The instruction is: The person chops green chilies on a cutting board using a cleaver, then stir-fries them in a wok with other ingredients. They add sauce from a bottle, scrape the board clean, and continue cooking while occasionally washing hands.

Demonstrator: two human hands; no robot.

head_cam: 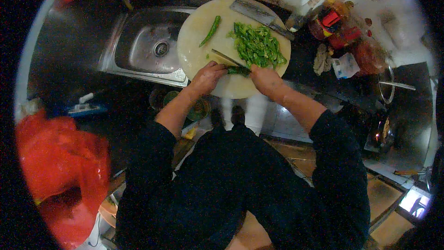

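A round, pale cutting board lies before me. My right hand grips a knife, its narrow-looking blade slanting up and left across the board. The fingers of my left hand are closed at the left end of a dark green pepper, which lies between my hands just below the blade. Whether the edge touches the pepper is hard to tell. Beyond my right hand is a heap of sliced green peppers. One whole green chili pepper lies at the board's upper left.
A cleaver rests along the board's far edge, its handle overhanging at right. Left of the board is a steel sink. Bottles, a crumpled cloth and a white packet stand at right. A red plastic bag hangs at left.
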